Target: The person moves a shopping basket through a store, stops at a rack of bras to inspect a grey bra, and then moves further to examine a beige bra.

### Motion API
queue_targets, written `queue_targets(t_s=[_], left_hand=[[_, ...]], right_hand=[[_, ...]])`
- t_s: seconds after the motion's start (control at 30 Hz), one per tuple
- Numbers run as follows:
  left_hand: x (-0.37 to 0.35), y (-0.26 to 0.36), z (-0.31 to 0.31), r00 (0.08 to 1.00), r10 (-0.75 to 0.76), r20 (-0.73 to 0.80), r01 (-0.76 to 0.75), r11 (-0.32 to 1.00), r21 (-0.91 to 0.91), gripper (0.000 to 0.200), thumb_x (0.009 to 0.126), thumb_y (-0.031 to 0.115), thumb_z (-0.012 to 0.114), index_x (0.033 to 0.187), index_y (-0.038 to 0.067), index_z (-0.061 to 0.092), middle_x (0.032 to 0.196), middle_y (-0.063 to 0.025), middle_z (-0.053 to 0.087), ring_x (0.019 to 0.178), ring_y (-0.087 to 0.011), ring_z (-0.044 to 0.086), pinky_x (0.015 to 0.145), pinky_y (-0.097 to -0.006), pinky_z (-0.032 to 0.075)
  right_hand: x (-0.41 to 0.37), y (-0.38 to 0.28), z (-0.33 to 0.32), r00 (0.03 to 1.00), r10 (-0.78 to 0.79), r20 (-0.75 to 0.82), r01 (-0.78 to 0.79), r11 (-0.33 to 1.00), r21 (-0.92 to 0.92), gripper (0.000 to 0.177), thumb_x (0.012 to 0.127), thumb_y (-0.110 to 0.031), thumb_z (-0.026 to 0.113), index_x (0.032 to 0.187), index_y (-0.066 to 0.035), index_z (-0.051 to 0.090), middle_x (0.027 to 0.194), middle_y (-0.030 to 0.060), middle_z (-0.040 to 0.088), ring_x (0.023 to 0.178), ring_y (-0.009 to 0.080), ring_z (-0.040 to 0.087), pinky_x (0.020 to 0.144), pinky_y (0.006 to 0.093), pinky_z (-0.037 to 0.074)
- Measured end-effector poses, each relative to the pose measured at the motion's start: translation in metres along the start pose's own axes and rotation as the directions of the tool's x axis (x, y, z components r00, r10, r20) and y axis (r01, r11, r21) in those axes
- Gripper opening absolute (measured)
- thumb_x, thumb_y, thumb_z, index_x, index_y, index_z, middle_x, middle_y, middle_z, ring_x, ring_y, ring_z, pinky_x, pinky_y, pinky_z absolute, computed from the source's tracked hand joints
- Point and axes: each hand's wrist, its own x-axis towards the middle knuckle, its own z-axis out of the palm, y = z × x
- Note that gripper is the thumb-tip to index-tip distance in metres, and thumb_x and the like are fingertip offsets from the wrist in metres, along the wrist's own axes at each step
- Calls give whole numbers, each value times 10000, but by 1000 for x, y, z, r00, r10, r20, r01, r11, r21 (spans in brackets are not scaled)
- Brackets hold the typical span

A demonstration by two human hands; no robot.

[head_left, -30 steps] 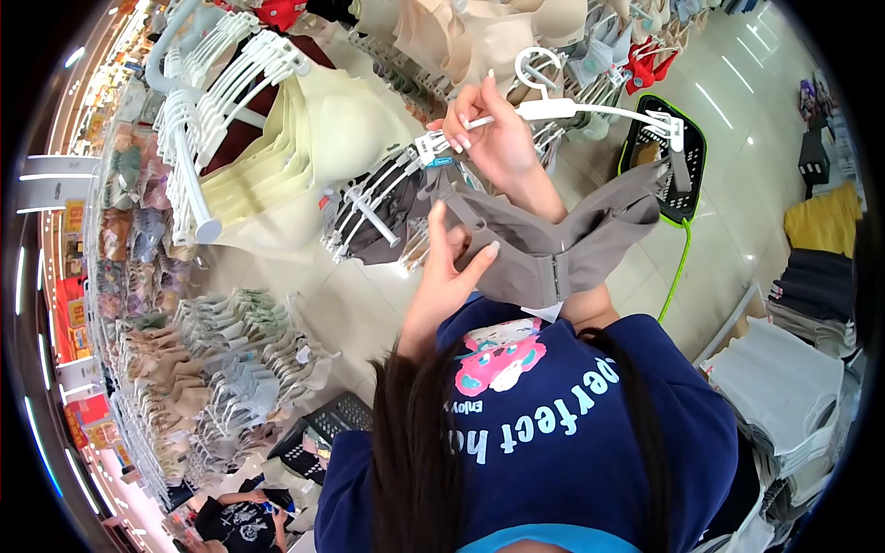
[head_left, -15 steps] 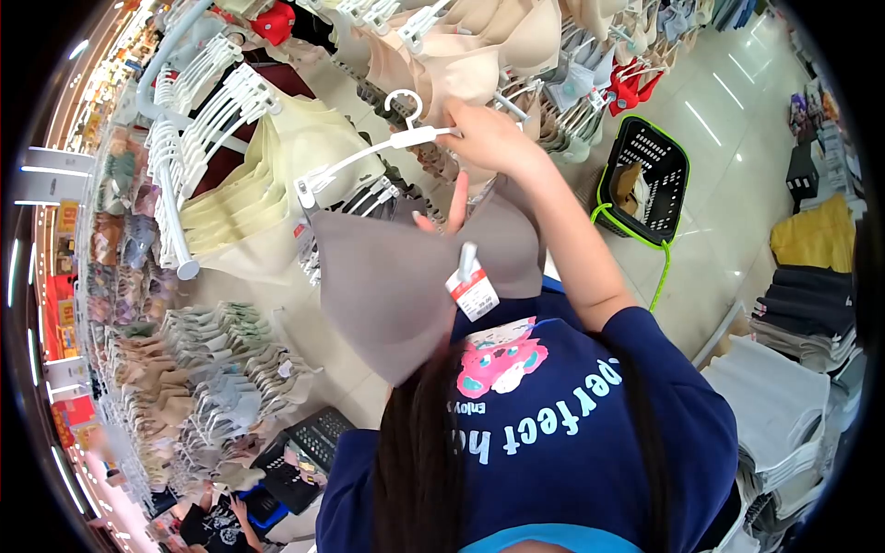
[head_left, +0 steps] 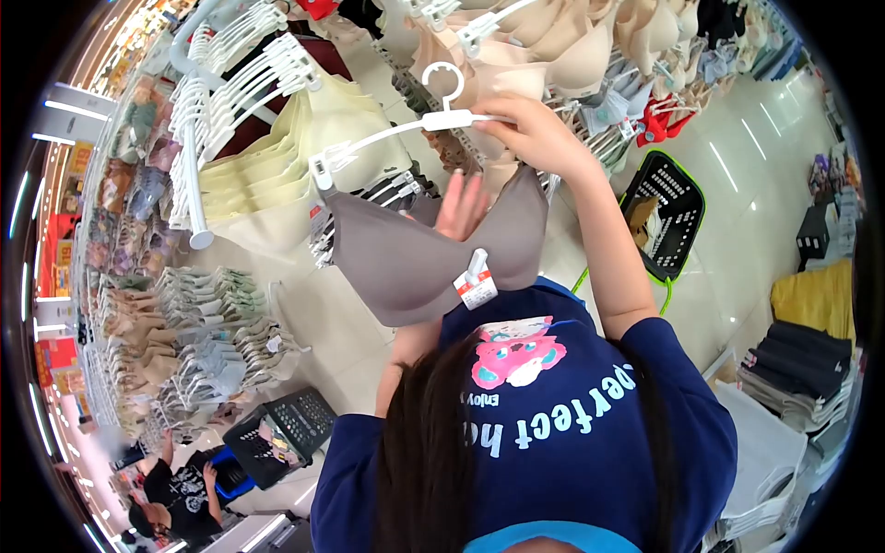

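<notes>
A grey-brown bra hangs in front of me from a white hanger. My right hand pinches the right end of the hanger between thumb and fingers. Behind the bra is my left hand, its outstretched fingers showing above the middle of the neckline while the palm is hidden by the cups. A price tag with a red band dangles at the centre of the bra.
Pale yellow bras fill a rack at the left, and beige bras hang ahead. On the floor at right stands a black basket with a green rim. Folded clothes are stacked right. Another person is at lower left beside a dark basket.
The bra has come up and levelled out, facing me more squarely. My left fingers have spread more behind it, and my left forearm now shows below. The whole view has shifted.
</notes>
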Motion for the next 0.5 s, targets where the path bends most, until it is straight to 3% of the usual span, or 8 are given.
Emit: queue_targets(t_s=[0.1,0.13,0.23,0.27,0.37,0.4,0.5], left_hand=[[-14,17,1,990,117,-78,-93,961,260,610,826,491,291,1314,189,84,1358,-73,109,1238,-259,134,998,-428,113],[-19,16,2,988,146,-52,-142,987,69,498,852,396,297,1278,147,227,1328,-85,202,1219,-238,200,1003,-421,128],[-28,19,-1,962,248,117,-251,968,7,403,853,344,331,1193,130,367,1267,-97,314,1183,-239,277,998,-414,172],[-32,17,1,952,301,-54,-298,952,68,331,848,305,363,1111,122,445,1222,-109,371,1045,-209,407,980,-407,224],[-34,12,-1,928,371,-33,-371,928,-19,348,851,291,360,1122,83,427,1190,-120,395,901,-184,435,969,-402,247],[-37,11,1,927,369,-63,-370,929,-2,361,848,297,363,1119,65,424,1156,-119,412,869,-179,429,964,-398,251],[-41,11,11,928,362,-94,-357,932,61,400,838,309,377,1110,18,418,1024,-110,458,815,-173,421,951,-390,257]], right_hand=[[1,8,11,996,84,27,-82,995,-58,197,774,-123,507,947,-37,547,778,114,527,684,209,505,625,289,397],[3,10,15,993,108,40,-105,992,-72,193,774,-139,511,935,-42,555,791,125,539,701,233,520,642,300,400],[6,14,29,974,198,110,-184,975,-122,194,773,-151,513,927,-42,561,799,131,541,719,253,527,655,308,402],[6,13,34,967,230,111,-219,970,-104,199,771,-160,519,924,-42,564,803,133,542,723,257,527,655,314,402],[3,14,45,968,237,83,-225,964,-139,204,769,-169,524,926,-45,565,800,135,541,728,257,528,645,319,399],[2,15,48,966,250,68,-240,961,-136,180,765,-225,511,885,-113,584,793,115,546,773,283,524,678,348,403],[0,15,51,961,263,88,-253,962,-105,182,763,-222,515,890,-111,584,799,112,545,781,277,524,679,345,403]])
